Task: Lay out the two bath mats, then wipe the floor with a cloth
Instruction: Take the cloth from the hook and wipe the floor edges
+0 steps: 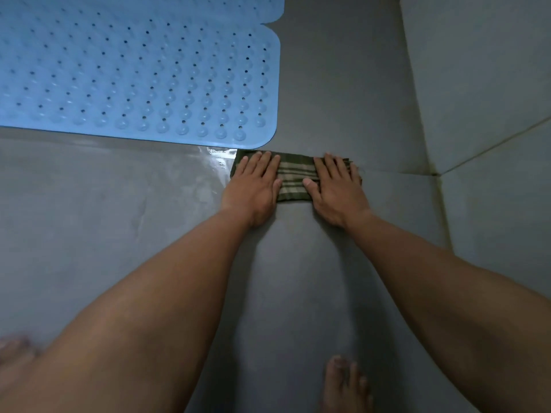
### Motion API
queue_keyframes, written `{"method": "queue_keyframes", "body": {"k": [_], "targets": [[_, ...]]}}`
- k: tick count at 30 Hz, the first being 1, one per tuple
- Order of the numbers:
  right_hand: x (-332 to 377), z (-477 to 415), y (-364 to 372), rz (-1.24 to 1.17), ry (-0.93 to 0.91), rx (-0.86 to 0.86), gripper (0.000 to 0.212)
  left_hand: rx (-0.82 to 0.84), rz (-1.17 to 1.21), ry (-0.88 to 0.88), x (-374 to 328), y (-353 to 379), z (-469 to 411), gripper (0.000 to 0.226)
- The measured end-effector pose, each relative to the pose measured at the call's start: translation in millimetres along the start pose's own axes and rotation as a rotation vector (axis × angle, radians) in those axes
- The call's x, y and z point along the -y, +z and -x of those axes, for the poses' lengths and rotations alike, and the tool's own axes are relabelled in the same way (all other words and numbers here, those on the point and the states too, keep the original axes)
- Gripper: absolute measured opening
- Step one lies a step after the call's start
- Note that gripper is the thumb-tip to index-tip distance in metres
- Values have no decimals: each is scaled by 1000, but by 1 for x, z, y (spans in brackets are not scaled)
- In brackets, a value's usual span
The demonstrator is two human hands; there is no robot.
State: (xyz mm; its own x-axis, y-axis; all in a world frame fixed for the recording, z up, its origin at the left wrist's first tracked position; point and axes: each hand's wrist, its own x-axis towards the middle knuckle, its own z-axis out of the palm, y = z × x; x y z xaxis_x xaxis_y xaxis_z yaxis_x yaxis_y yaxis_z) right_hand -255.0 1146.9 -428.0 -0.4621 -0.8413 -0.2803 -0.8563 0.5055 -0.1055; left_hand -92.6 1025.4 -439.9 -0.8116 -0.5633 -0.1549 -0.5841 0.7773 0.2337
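Step 2 of task, wiping of floor [334,84], judged in hand. Bath mats, 2 in number, blue, studded with suction cups and drain holes, flat at upper left: near mat [134,84] with rounded corner just beyond the hands, far mat [208,7] edge to edge with it along top of view. Laying-out step judged complete on that evidence, though left ends of both mats out of view.

Folded green striped cloth [295,181] flat on floor, just in front of near mat's corner; contact with mat edge impossible to tell. On its left end, left hand [253,186], palm down; on its right end, right hand [337,192], palm down. Straight fingers [265,165] on both, laid flat and pressing, curled round nothing; thumbs turned inward toward exposed striped middle.

Glossy wet streak [213,165] on floor directly left of cloth, along mat's front edge. Pale tiled surface [477,84], probably a wall, close on right. Bare foot [346,383] at bottom of view, well behind the hands; another, blurred, at lower left corner.

Next move, as judgement only: even downward pressure through both palms, then a sliding stroke, most likely leftward over wet streak or back toward the feet. Care needed to keep cloth folded under the palms and clear of near mat's corner, to avoid lifting or shifting it; little room for travel to the right.
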Motion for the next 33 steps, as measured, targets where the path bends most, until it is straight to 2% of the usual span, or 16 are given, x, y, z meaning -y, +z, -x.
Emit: {"method": "queue_keyframes", "body": {"k": [3,10,23,28,33], "targets": [[26,-2,0,8,-3,-7,65,42,-7,-39,17,-10,5,59],[66,-11,-1,35,-225,-67,61,61,-27,-85,58,-21,20,62],[137,-26,-3,20,-296,-50,60,38,-34,-82,138,-37,45,63],[170,-39,-5,-12,-363,-38,62,16,-36,-82,179,-42,58,81],[200,-53,-8,23,-494,-15,63,18,-52,-100,222,-50,71,81]]}}
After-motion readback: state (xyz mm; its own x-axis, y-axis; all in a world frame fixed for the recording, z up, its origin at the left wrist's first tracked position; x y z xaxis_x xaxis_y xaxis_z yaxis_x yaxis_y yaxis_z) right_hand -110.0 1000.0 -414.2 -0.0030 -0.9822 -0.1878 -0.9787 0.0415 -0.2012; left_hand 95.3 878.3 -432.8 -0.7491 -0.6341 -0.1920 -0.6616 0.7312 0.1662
